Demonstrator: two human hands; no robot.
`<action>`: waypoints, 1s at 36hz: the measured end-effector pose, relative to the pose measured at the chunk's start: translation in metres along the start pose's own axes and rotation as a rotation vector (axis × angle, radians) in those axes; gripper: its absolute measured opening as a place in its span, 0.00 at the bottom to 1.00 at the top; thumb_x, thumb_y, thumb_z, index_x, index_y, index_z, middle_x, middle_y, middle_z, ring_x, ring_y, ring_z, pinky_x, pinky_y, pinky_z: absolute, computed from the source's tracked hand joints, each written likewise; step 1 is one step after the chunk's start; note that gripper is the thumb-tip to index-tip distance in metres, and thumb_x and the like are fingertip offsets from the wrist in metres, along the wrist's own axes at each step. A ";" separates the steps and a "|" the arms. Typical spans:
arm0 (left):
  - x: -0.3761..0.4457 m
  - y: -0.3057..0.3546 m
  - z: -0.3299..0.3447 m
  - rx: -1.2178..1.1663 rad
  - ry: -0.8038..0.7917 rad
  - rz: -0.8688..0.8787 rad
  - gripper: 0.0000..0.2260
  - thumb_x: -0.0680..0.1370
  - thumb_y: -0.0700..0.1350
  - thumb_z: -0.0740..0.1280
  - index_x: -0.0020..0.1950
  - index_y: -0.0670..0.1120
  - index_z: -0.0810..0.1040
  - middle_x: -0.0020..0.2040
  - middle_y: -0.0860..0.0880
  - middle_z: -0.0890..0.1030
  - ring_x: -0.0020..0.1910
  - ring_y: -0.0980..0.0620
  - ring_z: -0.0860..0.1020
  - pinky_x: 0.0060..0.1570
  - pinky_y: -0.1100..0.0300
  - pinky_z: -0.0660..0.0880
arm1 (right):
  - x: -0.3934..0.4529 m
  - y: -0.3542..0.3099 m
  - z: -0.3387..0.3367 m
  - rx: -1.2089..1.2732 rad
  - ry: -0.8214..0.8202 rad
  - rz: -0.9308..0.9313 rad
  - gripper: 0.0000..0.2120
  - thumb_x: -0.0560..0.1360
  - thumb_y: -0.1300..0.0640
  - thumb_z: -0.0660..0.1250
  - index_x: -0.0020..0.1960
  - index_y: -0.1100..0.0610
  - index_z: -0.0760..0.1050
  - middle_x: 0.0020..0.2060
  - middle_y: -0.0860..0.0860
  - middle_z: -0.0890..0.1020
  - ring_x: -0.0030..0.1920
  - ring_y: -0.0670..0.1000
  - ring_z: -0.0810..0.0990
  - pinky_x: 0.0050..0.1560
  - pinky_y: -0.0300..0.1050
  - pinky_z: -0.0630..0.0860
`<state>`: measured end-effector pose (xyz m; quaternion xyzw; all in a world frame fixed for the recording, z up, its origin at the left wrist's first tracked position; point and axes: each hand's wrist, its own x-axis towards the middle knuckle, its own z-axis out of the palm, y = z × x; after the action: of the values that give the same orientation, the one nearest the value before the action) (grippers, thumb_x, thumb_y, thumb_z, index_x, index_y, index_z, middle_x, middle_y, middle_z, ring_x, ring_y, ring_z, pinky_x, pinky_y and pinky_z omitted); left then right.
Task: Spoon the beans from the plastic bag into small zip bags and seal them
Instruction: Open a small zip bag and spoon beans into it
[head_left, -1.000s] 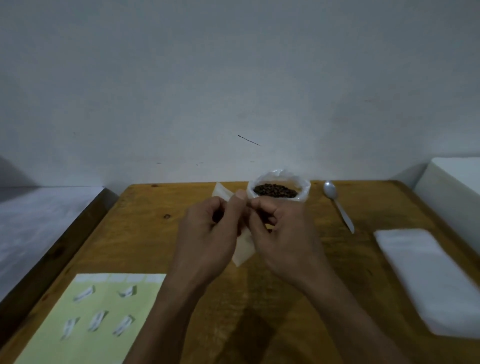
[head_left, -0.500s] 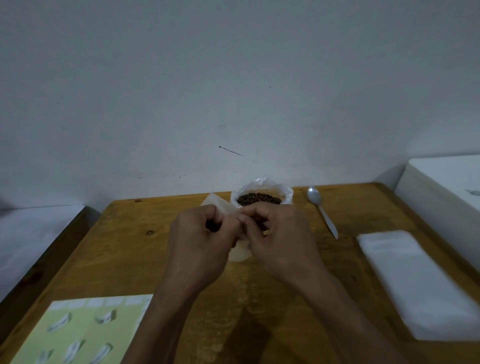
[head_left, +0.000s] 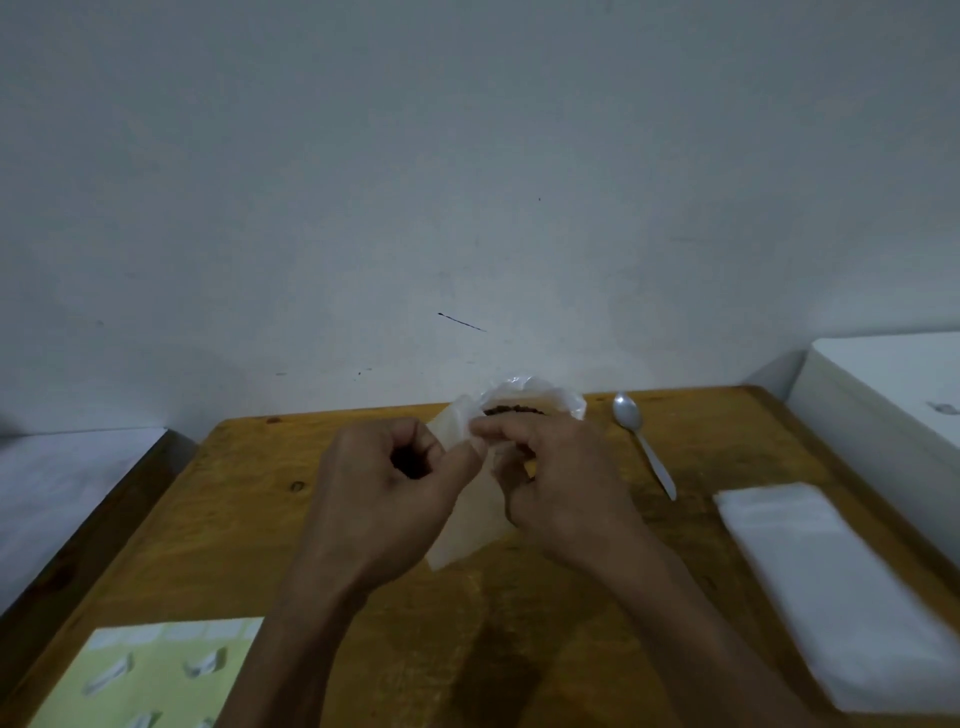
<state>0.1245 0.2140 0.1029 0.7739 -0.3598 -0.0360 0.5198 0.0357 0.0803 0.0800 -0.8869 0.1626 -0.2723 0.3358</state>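
Both hands meet above the middle of the wooden worktop (head_left: 249, 519), holding one small zip bag (head_left: 475, 519) between them. The left hand (head_left: 384, 499) has its fingers curled and pinches the bag's upper edge with thumb and forefinger; the right hand (head_left: 561, 478) pinches the same edge just beside it. The bag hangs down, its lower corner near the worktop. Behind the hands stands the plastic bag (head_left: 530, 397) of dark beans (head_left: 511, 410), open at the top. The spoon (head_left: 641, 441) lies to its right, and a stack of clear bags (head_left: 841, 587) lies further right
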 end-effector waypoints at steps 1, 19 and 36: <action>0.000 -0.004 -0.002 0.029 0.005 0.056 0.16 0.68 0.61 0.73 0.41 0.50 0.78 0.38 0.53 0.81 0.38 0.53 0.79 0.34 0.50 0.79 | 0.001 0.001 -0.001 0.040 -0.019 0.030 0.18 0.78 0.65 0.66 0.65 0.50 0.80 0.61 0.45 0.82 0.60 0.43 0.79 0.52 0.23 0.73; 0.002 -0.033 0.016 0.756 -0.058 0.368 0.40 0.58 0.73 0.67 0.65 0.56 0.65 0.55 0.55 0.79 0.53 0.50 0.78 0.55 0.48 0.73 | 0.001 -0.004 -0.002 0.016 -0.020 0.061 0.07 0.72 0.58 0.76 0.50 0.50 0.86 0.43 0.41 0.85 0.41 0.38 0.81 0.42 0.28 0.76; 0.006 -0.037 0.007 0.612 -0.181 0.295 0.45 0.60 0.75 0.67 0.73 0.56 0.68 0.67 0.58 0.75 0.62 0.58 0.68 0.62 0.59 0.64 | 0.012 0.006 -0.022 0.382 -0.346 0.133 0.21 0.69 0.67 0.77 0.60 0.55 0.82 0.46 0.50 0.88 0.47 0.43 0.86 0.42 0.40 0.83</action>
<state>0.1450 0.2124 0.0706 0.8272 -0.5066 0.0805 0.2293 0.0319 0.0590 0.0936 -0.8282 0.1065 -0.1194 0.5371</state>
